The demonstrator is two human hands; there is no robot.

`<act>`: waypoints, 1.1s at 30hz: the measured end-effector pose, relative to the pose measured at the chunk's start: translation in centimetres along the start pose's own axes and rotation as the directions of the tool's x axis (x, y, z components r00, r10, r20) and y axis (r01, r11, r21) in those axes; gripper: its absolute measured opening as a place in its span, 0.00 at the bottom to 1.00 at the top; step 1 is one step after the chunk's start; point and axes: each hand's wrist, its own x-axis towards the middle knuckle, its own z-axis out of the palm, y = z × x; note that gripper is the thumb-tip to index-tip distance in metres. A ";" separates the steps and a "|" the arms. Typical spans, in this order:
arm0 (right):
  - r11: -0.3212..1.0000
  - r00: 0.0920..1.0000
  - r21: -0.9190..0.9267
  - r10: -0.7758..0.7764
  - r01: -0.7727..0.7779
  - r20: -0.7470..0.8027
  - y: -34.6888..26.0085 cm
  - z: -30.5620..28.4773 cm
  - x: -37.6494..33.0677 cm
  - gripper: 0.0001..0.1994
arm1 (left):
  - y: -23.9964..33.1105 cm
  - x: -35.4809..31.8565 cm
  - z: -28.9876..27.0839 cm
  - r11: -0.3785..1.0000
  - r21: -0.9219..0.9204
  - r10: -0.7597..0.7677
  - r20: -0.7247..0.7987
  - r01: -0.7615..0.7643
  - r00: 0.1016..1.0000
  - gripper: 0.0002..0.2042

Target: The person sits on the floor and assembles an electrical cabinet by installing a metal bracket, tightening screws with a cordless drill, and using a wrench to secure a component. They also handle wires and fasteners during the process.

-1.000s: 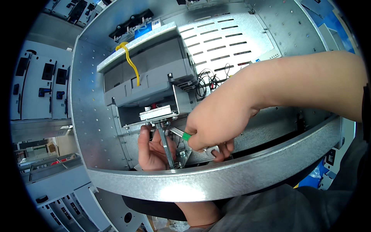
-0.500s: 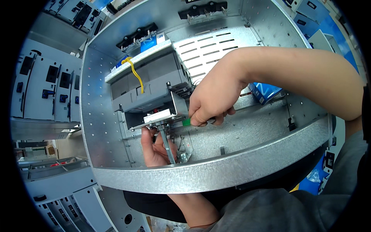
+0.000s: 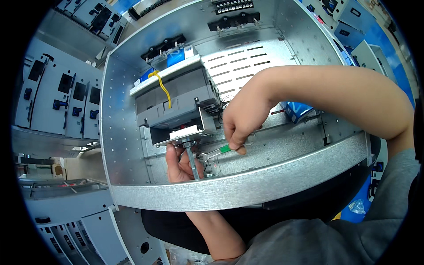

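Note:
My right hand (image 3: 245, 117) pinches a green-gripped wrench (image 3: 212, 154) inside the metal cabinet. The wrench's steel end points left, close to the square metal shaft (image 3: 192, 164). That shaft comes down toward the cabinet's near edge from a bracket (image 3: 183, 137) on the front of a grey breaker-like unit (image 3: 176, 99). Below the bracket, my left hand (image 3: 180, 170) is curled up around the shaft's upper end. Its fingertips go partly out of sight behind the shaft and bracket, so what they grip is hidden.
Galvanized cabinet walls surround the work, and the near rim (image 3: 238, 190) crosses over my left forearm. Yellow wires (image 3: 163, 88) loop over the grey unit. A blue box (image 3: 297, 110) lies under my right forearm. Black busbar holders (image 3: 234, 21) line the far wall.
My right hand has moved slightly right and down, bringing more of the wrench into sight, now tilted. My left hand stays beneath the bracket. The whole view has shifted a little.

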 end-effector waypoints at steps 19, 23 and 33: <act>0.964 0.993 0.249 -0.107 0.091 0.054 -0.9 4.5 5.0 0.12 | 1.6 -0.2 0.3 0.954 0.292 -0.127 0.178 0.071 0.976 0.28; 0.951 0.992 0.289 -0.123 0.114 0.015 -0.9 5.2 5.2 0.13 | 1.4 1.1 -1.7 0.962 0.249 -0.192 0.328 0.111 0.925 0.30; 0.937 0.991 0.323 -0.133 0.134 -0.026 -1.1 5.8 6.0 0.14 | 1.7 0.8 -1.3 0.967 0.211 -0.198 0.262 0.144 0.945 0.32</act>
